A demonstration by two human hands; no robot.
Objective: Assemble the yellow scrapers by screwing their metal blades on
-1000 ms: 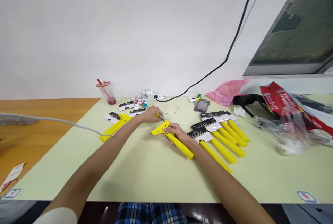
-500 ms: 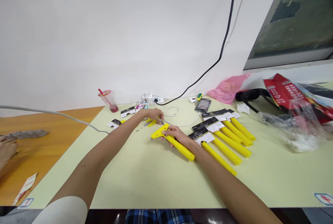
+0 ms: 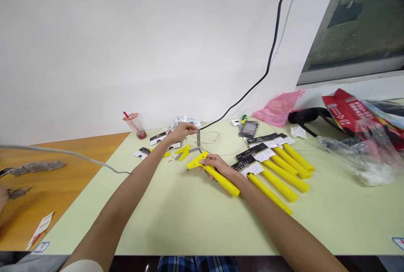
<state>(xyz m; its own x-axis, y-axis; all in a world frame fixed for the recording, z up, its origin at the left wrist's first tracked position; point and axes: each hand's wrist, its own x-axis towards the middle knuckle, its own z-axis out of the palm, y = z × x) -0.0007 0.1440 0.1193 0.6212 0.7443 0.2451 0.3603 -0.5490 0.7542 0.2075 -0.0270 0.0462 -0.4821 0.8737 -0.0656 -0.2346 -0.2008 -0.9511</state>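
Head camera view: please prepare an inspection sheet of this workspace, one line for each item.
Surface: pale green table, partly covered.
Job's things: yellow tool; metal strip; yellow handles lying at right.
Clutter: drink cup, pink bag, clear plastic wrapping.
Hands: left hand pinches the metal strip; right hand grips the yellow tool.
Cables: black cable hanging before the white wall; white cable on the table.
Surroundings: window at upper right, wooden tabletop at left.

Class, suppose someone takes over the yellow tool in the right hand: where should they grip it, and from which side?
Probably by the handle of the yellow tool, toward its near end, coming from the near left: that narrow part sticks out past the right hand, which wraps nearer the head, while the right forearm crowds its other side.
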